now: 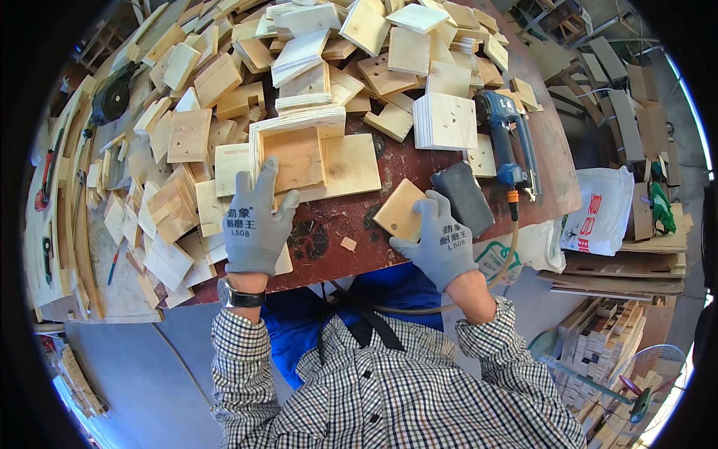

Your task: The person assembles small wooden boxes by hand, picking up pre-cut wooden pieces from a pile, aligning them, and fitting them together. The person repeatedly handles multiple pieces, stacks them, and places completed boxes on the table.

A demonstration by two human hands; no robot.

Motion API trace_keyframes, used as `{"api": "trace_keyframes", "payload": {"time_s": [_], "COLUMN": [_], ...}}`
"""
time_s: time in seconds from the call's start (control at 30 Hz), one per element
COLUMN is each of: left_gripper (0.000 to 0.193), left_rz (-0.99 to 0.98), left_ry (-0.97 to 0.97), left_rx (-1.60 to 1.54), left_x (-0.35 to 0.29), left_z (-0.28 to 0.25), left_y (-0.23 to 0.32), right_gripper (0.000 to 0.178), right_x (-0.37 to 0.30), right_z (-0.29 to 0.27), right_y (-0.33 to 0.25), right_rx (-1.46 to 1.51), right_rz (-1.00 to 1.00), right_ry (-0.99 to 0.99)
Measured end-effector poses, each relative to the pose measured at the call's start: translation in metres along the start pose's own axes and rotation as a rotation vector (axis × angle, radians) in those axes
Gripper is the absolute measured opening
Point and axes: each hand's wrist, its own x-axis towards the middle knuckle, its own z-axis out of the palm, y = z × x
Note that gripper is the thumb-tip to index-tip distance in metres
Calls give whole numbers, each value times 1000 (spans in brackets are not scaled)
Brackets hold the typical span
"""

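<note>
My left hand (258,217), in a grey work glove, has its fingers stretched apart against the near left corner of a wooden box piece (295,159). This piece has pale plywood edges round a browner panel and rests on a flat plywood board (351,166). In my right hand (443,238), also gloved, a small square wooden block (401,212) is held between thumb and fingers at the table's front edge. A dark grey flat pad (464,196) lies just beyond the right hand. The fingertips under the block are partly hidden.
Plywood pieces (299,56) are heaped across the far side of the dark red table (336,243). A blue nail gun (502,135) with a hose lies at the right. A black tape dispenser-like tool (112,99) sits far left. White bags (594,209) stand beyond the right edge.
</note>
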Motion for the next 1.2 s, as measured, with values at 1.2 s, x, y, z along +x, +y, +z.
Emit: {"api": "trace_keyframes", "payload": {"time_s": [1.2], "left_gripper": [62], "left_rz": [54], "left_ry": [86], "left_rx": [-68], "left_x": [1], "left_z": [4], "left_y": [-4], "right_gripper": [61], "right_x": [81], "right_z": [32], "right_y": [-88], "right_rx": [644], "right_rz": [-151], "right_ry": [156]}}
